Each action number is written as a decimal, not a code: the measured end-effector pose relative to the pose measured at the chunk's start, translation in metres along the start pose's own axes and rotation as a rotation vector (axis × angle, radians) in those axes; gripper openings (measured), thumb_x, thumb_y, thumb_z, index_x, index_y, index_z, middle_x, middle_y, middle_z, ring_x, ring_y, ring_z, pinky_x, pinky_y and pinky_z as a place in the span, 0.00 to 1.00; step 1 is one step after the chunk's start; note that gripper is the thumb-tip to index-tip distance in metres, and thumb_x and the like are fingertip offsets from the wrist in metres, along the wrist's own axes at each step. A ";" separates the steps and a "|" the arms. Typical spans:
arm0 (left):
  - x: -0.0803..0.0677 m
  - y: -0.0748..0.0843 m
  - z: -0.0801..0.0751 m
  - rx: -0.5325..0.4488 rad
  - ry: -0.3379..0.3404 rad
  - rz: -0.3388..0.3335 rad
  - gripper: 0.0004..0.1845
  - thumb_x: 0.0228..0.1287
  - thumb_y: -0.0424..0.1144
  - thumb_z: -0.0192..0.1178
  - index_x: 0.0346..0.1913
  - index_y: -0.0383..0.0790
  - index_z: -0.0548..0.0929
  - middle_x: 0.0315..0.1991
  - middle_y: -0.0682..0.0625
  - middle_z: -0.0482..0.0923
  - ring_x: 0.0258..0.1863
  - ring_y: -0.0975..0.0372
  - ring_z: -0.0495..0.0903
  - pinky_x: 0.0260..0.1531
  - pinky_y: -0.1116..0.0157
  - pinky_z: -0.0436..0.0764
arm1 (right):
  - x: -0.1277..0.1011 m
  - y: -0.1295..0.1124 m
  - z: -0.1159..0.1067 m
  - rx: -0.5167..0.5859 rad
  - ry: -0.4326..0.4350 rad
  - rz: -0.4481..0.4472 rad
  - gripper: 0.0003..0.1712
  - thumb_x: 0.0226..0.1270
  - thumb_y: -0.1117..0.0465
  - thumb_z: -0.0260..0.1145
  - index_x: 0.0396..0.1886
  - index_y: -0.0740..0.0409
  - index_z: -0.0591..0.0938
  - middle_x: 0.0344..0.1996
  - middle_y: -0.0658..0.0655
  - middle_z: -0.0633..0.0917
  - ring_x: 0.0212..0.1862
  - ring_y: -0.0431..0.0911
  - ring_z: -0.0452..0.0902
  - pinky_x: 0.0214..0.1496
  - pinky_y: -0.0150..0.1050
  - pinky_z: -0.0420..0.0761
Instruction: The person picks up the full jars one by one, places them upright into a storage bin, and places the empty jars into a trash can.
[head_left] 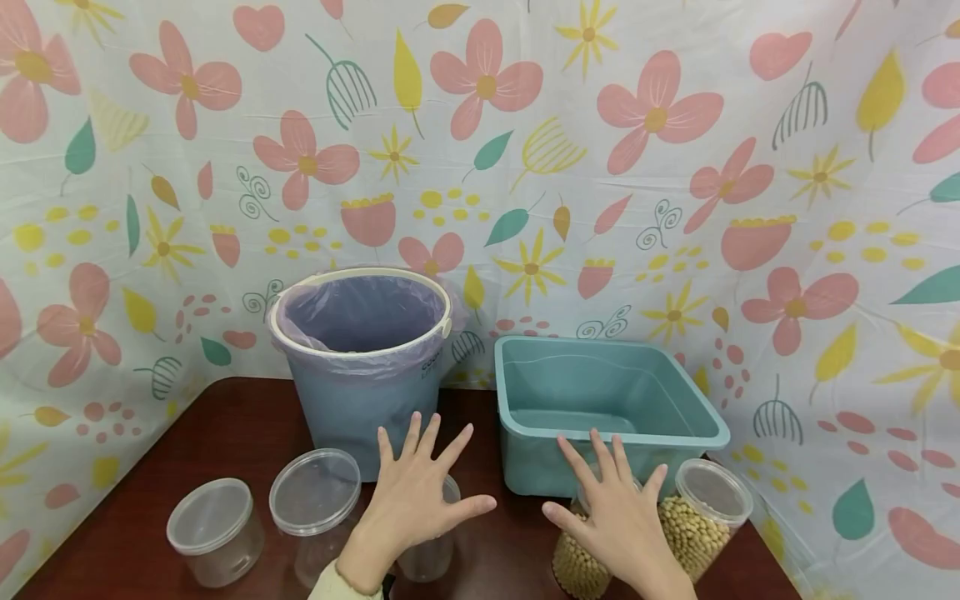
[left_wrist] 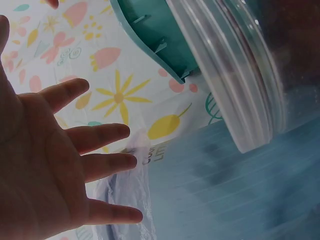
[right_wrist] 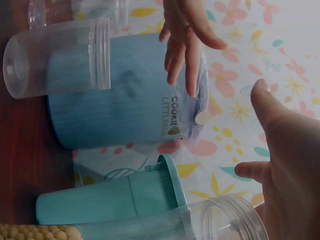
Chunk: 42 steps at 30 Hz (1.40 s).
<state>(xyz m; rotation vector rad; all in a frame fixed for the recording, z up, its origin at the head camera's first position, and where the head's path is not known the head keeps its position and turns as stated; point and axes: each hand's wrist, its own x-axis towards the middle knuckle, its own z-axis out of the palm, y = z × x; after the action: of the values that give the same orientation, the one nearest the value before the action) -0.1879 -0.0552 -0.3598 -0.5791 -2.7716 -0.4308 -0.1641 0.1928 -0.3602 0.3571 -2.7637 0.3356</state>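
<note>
Under right hand (head_left: 618, 517), bean-filled jar (head_left: 581, 567)

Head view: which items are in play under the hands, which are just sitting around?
In play:
left hand, open over an empty clear jar
right hand, open over a bean jar

Sitting around:
second bean jar
two lidded empty jars
lined bin
teal tub

blue bin (head_left: 352, 400), teal tub (head_left: 600, 392), floral cloth (head_left: 675, 167)
</note>
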 end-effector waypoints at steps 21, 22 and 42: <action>0.006 -0.007 0.003 -0.131 -0.010 0.022 0.44 0.51 0.74 0.39 0.68 0.53 0.59 0.60 0.42 0.64 0.62 0.48 0.57 0.53 0.38 0.49 | -0.007 0.010 0.000 0.198 0.176 -0.053 0.38 0.51 0.42 0.65 0.63 0.45 0.67 0.58 0.64 0.67 0.63 0.62 0.51 0.53 0.67 0.50; 0.006 -0.007 0.003 -0.135 -0.006 0.026 0.43 0.52 0.73 0.40 0.67 0.52 0.59 0.60 0.42 0.65 0.62 0.48 0.58 0.53 0.37 0.50 | -0.007 0.011 0.001 0.207 0.195 -0.063 0.38 0.51 0.43 0.66 0.63 0.46 0.68 0.58 0.63 0.67 0.63 0.61 0.52 0.53 0.67 0.51; 0.018 0.000 0.007 -0.287 0.047 0.065 0.40 0.56 0.68 0.44 0.67 0.48 0.61 0.60 0.47 0.65 0.61 0.49 0.59 0.55 0.42 0.53 | -0.012 0.021 0.004 0.375 0.483 -0.269 0.33 0.45 0.64 0.72 0.55 0.58 0.74 0.49 0.58 0.75 0.57 0.55 0.64 0.59 0.25 0.53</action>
<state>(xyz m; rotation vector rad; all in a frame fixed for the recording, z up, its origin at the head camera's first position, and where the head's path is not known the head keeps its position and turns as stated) -0.2055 -0.0468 -0.3602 -0.7111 -2.6551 -0.8239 -0.1599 0.2136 -0.3723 0.6374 -2.1438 0.7600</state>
